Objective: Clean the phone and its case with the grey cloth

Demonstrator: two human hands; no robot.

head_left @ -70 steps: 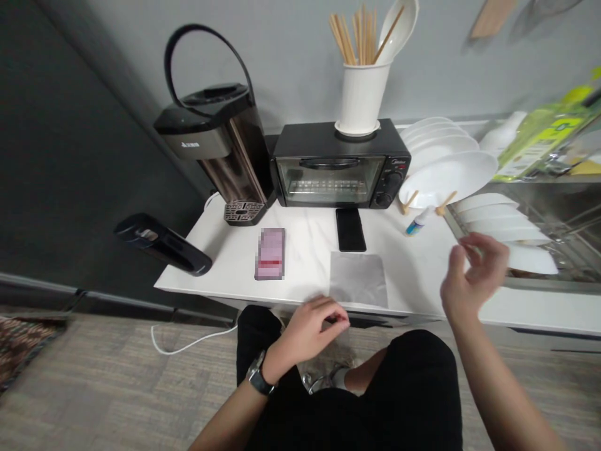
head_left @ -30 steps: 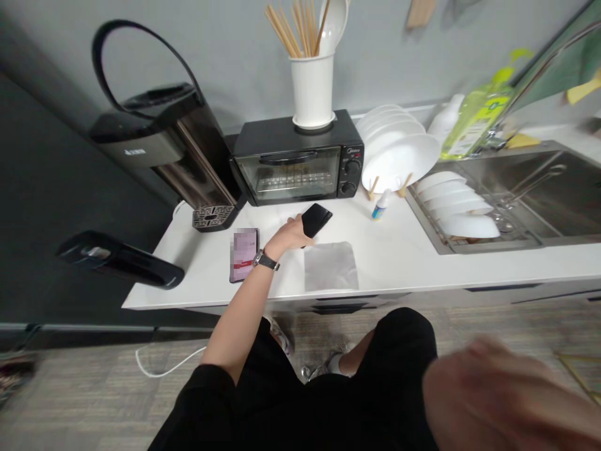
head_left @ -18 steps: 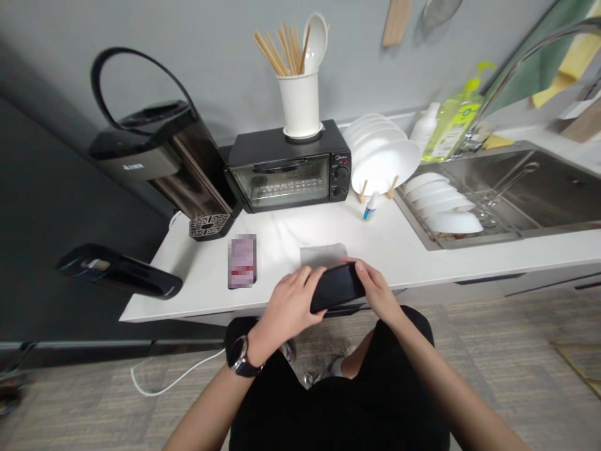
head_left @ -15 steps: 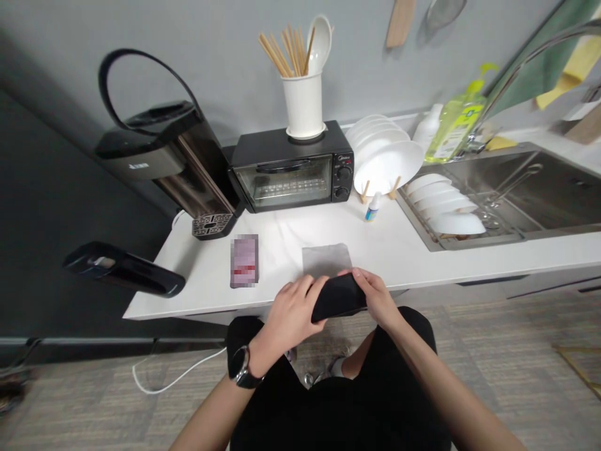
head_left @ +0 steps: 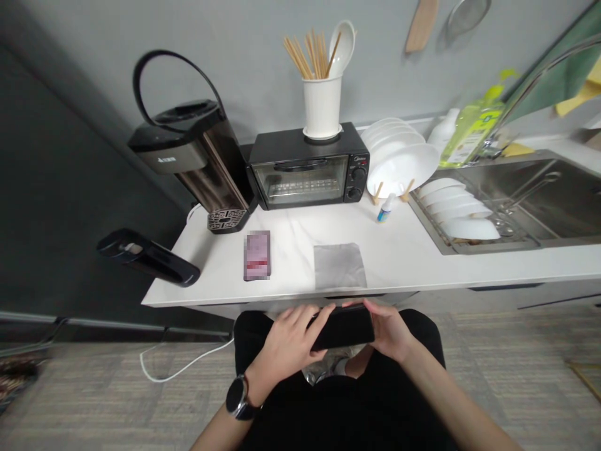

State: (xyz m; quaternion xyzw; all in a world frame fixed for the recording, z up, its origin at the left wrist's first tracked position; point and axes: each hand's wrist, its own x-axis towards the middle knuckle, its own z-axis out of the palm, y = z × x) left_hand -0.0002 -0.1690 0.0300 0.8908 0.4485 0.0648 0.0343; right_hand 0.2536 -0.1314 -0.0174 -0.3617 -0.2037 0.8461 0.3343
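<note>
Both my hands grip a black glasses case (head_left: 345, 327), which is held level in front of the counter edge and above my lap. My left hand (head_left: 293, 335) wraps round its left end, with a watch on the wrist. At the other end, my right hand (head_left: 387, 326) has its fingers along the top edge. The case looks closed, though its front is dark. Just beyond it, a grey cloth (head_left: 340, 266) lies flat at the counter's edge. A small white-and-blue bottle (head_left: 385, 210) stands farther back, to the right of the cloth.
A phone-like object with a blurred screen (head_left: 256, 255) lies on the white counter (head_left: 291, 250). A dark upright device (head_left: 150, 257) stands at the left end. Behind are a drinks dispenser (head_left: 201, 163), toaster oven (head_left: 307, 169) and racked plates (head_left: 399, 163); the sink (head_left: 563, 200) is right.
Both hands have drawn the case back from the counter toward my body. The grey cloth, partly covered before, now shows whole. The view has turned a little left.
</note>
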